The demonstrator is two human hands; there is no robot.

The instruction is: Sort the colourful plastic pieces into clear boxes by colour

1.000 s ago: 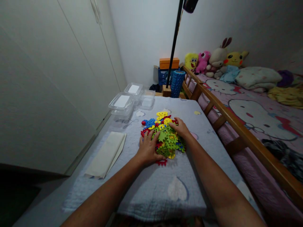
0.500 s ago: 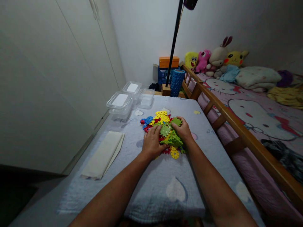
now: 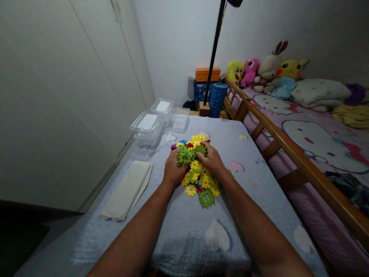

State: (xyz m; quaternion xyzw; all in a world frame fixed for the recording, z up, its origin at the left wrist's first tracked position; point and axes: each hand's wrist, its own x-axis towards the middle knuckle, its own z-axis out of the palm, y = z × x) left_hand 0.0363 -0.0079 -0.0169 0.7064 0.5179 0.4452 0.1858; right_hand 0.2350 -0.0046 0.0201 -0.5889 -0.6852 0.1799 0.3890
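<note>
A heap of flat plastic interlocking pieces, green, yellow, red and blue, lies on a grey-blue cloth covering the table. My left hand is curled over the heap's left side, its fingers closed round green pieces. My right hand rests on top of the heap, fingers bent onto a green piece. A square green piece sticks out at the near edge of the heap.
Clear lidded plastic boxes stand at the far left of the table, and a folded white cloth lies at the left. A wooden bed rail runs along the right, with soft toys beyond. A black pole rises behind.
Both hands have shifted left across the heap, stirring the pieces. Green pieces now lie under the fingers at the far side, and yellow ones show at the near side.
</note>
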